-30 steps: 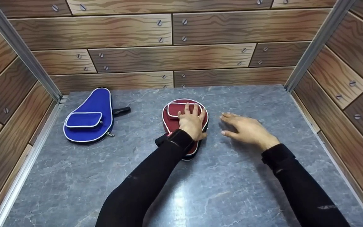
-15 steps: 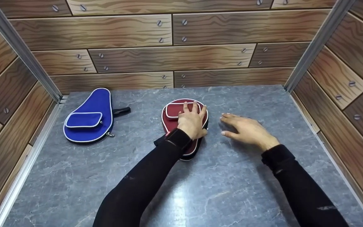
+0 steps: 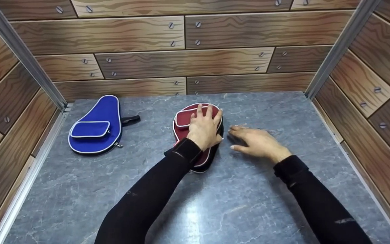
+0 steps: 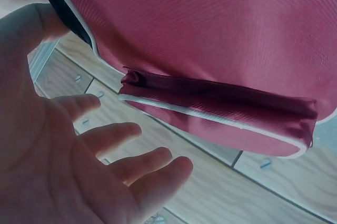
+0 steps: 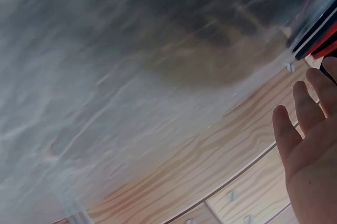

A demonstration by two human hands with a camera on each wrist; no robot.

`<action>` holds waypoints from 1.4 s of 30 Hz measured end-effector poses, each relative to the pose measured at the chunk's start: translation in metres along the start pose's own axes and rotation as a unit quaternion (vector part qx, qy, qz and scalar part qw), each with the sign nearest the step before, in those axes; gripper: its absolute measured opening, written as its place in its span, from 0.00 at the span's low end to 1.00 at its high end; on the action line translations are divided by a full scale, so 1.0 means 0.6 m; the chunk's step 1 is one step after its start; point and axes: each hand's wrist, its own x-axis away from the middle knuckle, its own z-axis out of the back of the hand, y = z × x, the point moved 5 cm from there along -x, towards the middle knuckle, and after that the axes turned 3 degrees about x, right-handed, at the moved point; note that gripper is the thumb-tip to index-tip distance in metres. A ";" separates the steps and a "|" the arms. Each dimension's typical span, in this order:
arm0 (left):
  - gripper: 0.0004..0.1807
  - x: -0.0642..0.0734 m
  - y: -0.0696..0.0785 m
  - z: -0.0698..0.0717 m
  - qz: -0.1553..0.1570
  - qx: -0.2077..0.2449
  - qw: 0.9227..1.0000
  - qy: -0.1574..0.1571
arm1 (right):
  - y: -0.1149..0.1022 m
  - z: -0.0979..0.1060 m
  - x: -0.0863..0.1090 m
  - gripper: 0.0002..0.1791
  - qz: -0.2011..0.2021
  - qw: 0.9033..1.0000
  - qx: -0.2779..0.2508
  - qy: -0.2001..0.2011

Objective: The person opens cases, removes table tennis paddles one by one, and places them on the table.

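Observation:
A dark red table tennis bat case (image 3: 185, 118) with white piping and a small pocket (image 4: 210, 113) lies mid-table, its narrow end nearest me. Over it is my left hand (image 3: 203, 130), fingers spread and fairly straight. Its thumb (image 4: 45, 19) reaches the case's black zipped side in the left wrist view, while the other fingers appear apart from the pocket. To the right of the case, my right hand (image 3: 257, 142) hovers with extended fingers, holding nothing. The right wrist view catches only a red-and-black edge of the case (image 5: 321, 37) beyond the fingertips.
A blue bat case (image 3: 105, 112) with a pocket and black strap (image 3: 130, 119) lies at the back left of the grey marbled table (image 3: 266, 210). Wood-patterned panels (image 3: 141, 34) and metal corner posts (image 3: 337, 51) enclose the back and sides.
The red case has shifted slightly and tilted, showing more of its black right side. My left hand has moved a little left with it. My right hand has come leftward, closer to the case.

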 end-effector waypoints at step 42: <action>0.48 0.081 -0.166 0.102 0.022 0.112 0.989 0.097 | -0.055 -0.015 -0.038 0.39 0.015 0.999 0.034 -0.036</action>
